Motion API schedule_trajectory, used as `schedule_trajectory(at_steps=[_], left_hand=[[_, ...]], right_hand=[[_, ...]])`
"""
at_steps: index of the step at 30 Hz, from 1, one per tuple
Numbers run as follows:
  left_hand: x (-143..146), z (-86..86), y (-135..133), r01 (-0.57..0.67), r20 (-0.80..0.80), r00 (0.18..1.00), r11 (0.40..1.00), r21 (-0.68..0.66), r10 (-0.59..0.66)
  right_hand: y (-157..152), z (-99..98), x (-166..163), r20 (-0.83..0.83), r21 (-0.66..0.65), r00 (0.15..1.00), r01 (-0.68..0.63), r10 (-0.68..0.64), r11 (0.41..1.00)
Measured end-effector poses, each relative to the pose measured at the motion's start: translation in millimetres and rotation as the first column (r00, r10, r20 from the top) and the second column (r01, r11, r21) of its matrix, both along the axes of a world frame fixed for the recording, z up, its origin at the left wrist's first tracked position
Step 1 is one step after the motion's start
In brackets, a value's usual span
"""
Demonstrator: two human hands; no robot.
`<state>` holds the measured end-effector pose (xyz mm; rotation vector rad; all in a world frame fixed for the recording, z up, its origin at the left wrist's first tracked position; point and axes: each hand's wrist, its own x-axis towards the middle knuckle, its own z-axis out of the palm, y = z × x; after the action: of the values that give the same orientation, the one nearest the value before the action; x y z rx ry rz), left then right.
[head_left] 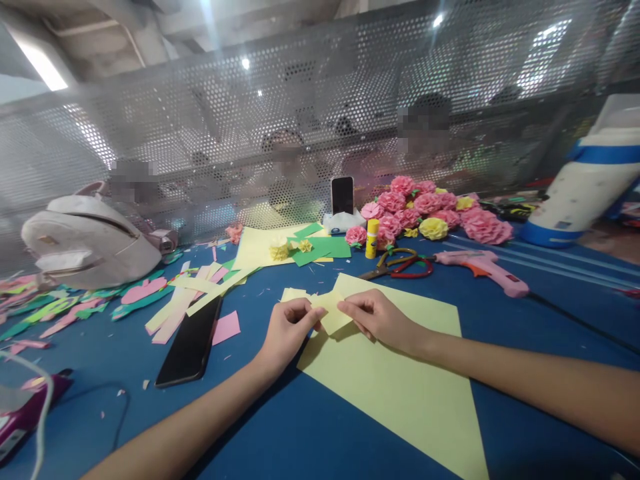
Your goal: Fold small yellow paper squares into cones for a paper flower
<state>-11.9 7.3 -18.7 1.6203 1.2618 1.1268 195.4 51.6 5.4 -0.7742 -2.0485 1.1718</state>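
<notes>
A small yellow paper piece (334, 313) is held up between my two hands. My left hand (289, 328) pinches its left edge between thumb and fingers. On the opposite side my right hand (376, 316) is closed on the same piece. Beneath both hands lies a large pale yellow sheet (400, 393), slanted on the blue table. Another bit of yellow paper (293, 293) shows just behind my left hand. Scissors (405, 263) with red and dark handles rest beyond the sheet's far edge, beside an upright yellow glue stick (371, 239).
Pink and yellow paper flowers (425, 207) are heaped at the back. A pink glue gun (485, 270) with its cord lies to the right, near a large white bottle (583, 180). Leftward are a black phone (190, 343), paper strips (193, 300) and a white backpack (93, 240).
</notes>
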Motion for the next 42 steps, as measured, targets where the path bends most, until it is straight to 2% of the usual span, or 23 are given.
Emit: schedule_trajectory(at_steps=[8, 16, 22, 26, 33, 37, 42], left_hand=[[2, -3.5, 5, 0.014, 0.091, 0.996, 0.998, 0.056, -0.020], [-1, -8.1, 5, 0.045, 0.094, 0.994, 0.998, 0.047, -0.050], [1, -1.2, 3, -0.014, 0.091, 0.996, 0.991, 0.129, 0.002], [4, 4.2, -2, -0.042, 0.029, 0.999, 0.983, 0.179, 0.037], [8, 14.9, -12, -0.050, -0.141, 0.986, 0.968, 0.247, 0.087], [9, 15.6, -13, -0.060, -0.201, 0.972, 0.958, 0.279, 0.119], [10, 14.8, -13, -0.005, -0.266, 0.960, 0.951, 0.310, 0.092]], right_hand=[[-9, 3.3, 2, 0.019, 0.013, 0.996, -0.083, 0.082, 0.996], [-5, 8.1, 0, -0.079, 0.109, 0.996, -0.034, 0.043, 0.993], [-3, 4.8, 0, -0.056, 0.094, 0.995, -0.077, 0.082, 0.993], [-6, 5.4, 0, -0.009, 0.066, 0.994, -0.109, 0.110, 0.992], [-8, 10.1, 0, 0.013, 0.138, 0.999, -0.054, 0.052, 0.989], [-8, 10.9, -1, 0.016, 0.167, 0.999, -0.042, 0.039, 0.985], [-8, 9.4, -2, 0.032, 0.197, 0.998, -0.061, 0.056, 0.979]])
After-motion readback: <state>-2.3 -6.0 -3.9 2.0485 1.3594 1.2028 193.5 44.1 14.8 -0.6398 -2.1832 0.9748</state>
